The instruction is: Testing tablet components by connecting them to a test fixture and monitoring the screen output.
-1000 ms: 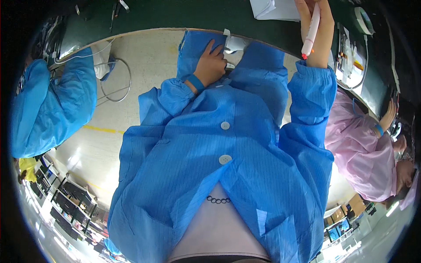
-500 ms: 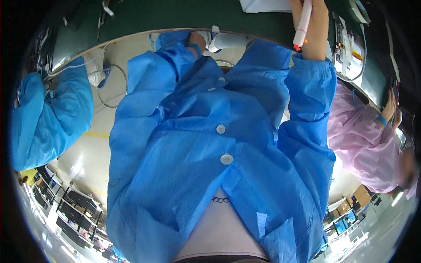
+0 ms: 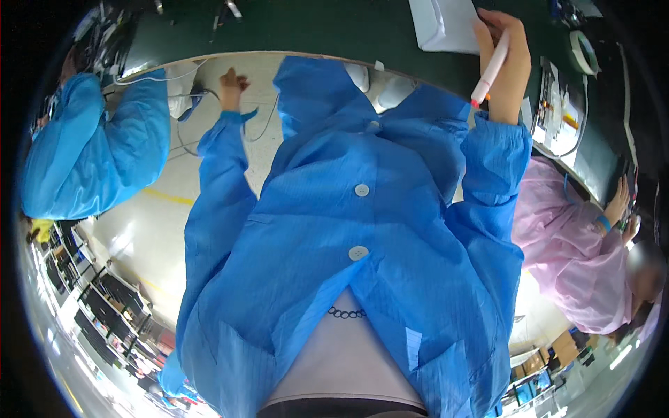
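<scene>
Right hand point(image 3: 503, 49): fingers closed around a white pen-shaped tool with a red tip point(image 3: 490, 70), held slanting with the red tip pointing down toward the person's own sleeve. The hand sits at the near edge of the dark green worktable point(image 3: 313, 28), touching or just over a white paper packet point(image 3: 446, 24) that lies on the table directly left of the tool.

Left hand point(image 3: 233, 83): holds nothing, fingers loosely curled, hanging below the table edge over the pale floor point(image 3: 139, 230), well apart from the tool. Thin white cables point(image 3: 185, 139) hang just left of it.

Clothing: a blue lab coat point(image 3: 348, 230) with 2 white buttons visible fills the centre of the view, below the tool.

Right of the tool, on the table: a roll of white tape point(image 3: 584, 52) and a flat tray of small parts point(image 3: 557, 111).

Other people: 1 in a blue coat point(image 3: 90, 150) far left of the tool, 1 in a pink coat point(image 3: 571, 258) to its lower right, with hands at the table edge.
</scene>
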Demonstrator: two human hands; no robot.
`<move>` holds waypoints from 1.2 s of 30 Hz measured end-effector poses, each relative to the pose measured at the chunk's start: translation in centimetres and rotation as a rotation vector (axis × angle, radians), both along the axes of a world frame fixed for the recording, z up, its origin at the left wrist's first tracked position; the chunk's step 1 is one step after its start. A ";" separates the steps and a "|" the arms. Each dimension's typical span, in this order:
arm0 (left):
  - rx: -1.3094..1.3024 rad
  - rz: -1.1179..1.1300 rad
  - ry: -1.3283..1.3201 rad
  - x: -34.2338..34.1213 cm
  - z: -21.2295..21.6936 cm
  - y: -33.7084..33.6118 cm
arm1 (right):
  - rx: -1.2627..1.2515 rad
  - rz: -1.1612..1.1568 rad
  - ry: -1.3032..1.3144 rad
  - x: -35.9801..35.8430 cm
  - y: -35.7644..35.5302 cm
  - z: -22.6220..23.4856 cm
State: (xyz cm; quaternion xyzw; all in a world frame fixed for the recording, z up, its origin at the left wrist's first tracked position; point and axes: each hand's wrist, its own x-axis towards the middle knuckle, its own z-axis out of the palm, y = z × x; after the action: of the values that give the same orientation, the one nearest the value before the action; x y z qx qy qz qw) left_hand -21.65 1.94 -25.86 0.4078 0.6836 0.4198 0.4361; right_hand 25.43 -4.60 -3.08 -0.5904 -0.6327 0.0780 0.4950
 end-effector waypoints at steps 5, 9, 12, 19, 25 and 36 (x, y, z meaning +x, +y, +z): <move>-0.097 -0.646 -0.086 4.5 10.6 -9.4 | 0.274 -0.027 -0.194 0.0 -1.5 1.2; -0.048 -1.220 0.066 10.6 15.0 -16.0 | -0.014 0.237 -0.202 -2.9 -1.9 1.7; -0.058 -1.327 0.098 13.8 14.5 -15.9 | -0.060 0.167 -0.298 -3.5 -1.7 2.8; 0.046 -1.255 0.245 16.4 12.3 -12.0 | -0.084 -0.009 -0.149 -3.5 -0.9 3.2; -0.461 -0.944 0.723 21.2 21.8 -8.2 | -0.185 -0.074 0.064 -3.1 -1.5 4.5; 0.460 -1.598 -0.359 31.9 21.2 -8.3 | 0.096 -0.308 0.174 2.1 -5.9 7.5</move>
State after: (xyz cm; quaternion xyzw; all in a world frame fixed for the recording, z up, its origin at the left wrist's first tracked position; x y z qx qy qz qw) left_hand 10.23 -6.40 -4.67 0.7737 0.0083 0.1728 0.6095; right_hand 27.54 -10.48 4.45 -0.6472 -0.4924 0.0219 0.5816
